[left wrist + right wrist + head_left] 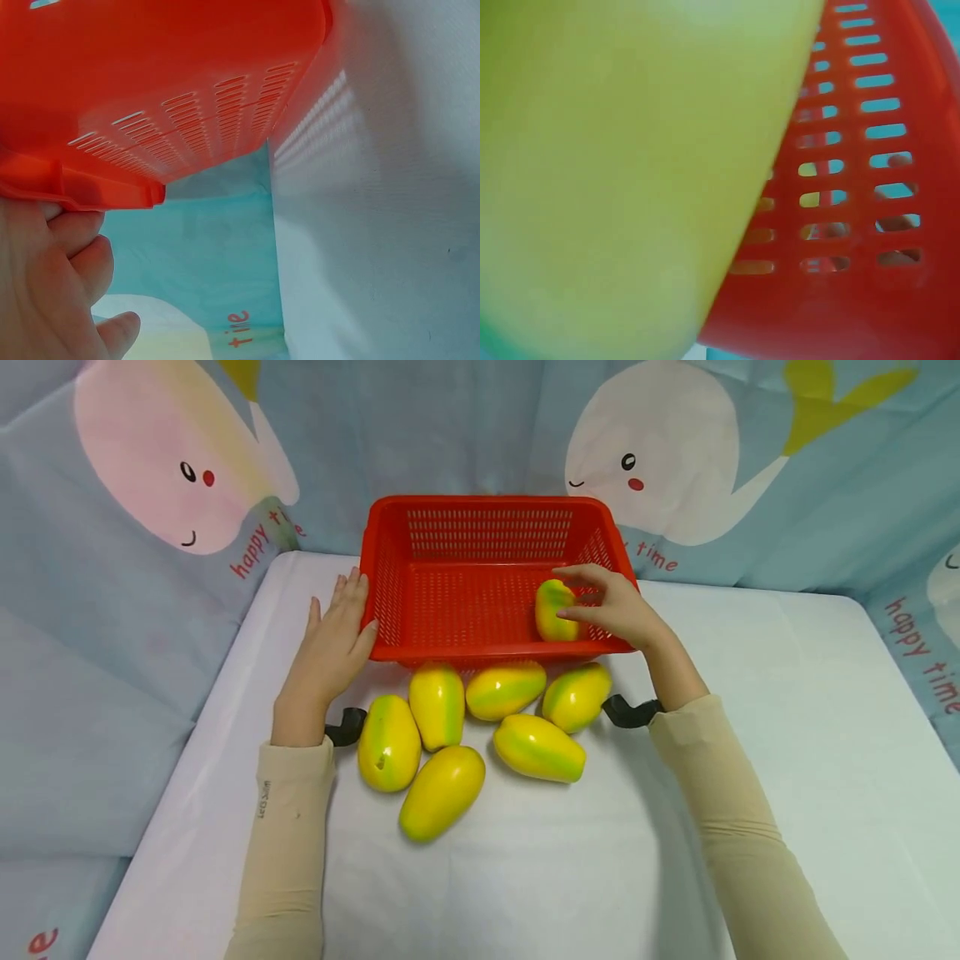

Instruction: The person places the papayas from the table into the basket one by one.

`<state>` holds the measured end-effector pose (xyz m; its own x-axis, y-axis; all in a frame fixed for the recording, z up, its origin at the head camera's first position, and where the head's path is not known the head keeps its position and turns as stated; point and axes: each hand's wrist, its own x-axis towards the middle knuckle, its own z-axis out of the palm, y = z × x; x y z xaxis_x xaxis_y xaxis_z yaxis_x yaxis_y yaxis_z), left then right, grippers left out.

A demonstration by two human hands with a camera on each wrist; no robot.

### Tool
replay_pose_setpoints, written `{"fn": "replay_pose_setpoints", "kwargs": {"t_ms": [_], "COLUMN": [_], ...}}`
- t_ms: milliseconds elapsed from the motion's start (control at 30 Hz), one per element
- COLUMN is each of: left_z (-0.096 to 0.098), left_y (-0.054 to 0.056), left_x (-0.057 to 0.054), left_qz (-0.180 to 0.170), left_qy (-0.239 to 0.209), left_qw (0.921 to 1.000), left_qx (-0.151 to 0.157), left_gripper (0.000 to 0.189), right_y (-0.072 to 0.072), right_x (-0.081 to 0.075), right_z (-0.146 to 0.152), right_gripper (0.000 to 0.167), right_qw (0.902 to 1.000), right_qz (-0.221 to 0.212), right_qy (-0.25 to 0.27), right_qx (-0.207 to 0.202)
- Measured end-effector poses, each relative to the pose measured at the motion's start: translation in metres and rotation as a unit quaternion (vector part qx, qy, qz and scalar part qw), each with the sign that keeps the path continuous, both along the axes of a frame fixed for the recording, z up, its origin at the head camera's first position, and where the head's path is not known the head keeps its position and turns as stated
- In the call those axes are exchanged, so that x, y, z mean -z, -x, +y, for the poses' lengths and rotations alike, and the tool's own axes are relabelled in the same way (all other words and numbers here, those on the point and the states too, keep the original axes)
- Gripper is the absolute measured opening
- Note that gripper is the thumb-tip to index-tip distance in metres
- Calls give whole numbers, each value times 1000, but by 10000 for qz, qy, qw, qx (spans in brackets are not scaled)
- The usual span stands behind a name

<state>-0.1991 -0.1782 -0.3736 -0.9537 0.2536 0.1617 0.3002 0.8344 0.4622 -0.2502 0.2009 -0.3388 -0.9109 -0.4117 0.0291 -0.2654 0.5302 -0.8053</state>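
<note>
The right hand [611, 610] reaches into the red basket [487, 506] and holds a yellow-green mango [553, 610] with curled fingers, low at the right wall. The fruit looks smooth, firm and light; a grip around its middle seems safest. The left hand [333, 639] lies flat, fingers straight, against the basket's left rim. Six more mangoes [438, 706] wait on the table [787, 735].

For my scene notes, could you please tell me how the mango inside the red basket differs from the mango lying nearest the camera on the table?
The mango in the basket sits inside the red basket, with the right hand around it; the nearest mango lies on the white table, touched by neither hand. The basket mango stands roughly upright and shows a broad green band; the nearest mango lies slanted and looks almost wholly yellow. Both are smooth, oval, yellow-green fruits.
</note>
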Motion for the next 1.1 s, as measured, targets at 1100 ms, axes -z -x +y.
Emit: {"fn": "replay_pose_setpoints", "kwargs": {"t_ms": [1100], "left_z": [-3], "left_y": [2], "left_x": [4], "left_qz": [-28], "left_qy": [-111], "left_qw": [9999], "left_qx": [-22], "left_gripper": [62], "right_y": [-150], "right_x": [58], "right_z": [-6], "right_gripper": [54], "right_qw": [9810], "right_qz": [1325], "right_qy": [905], "right_qx": [-1089]}}
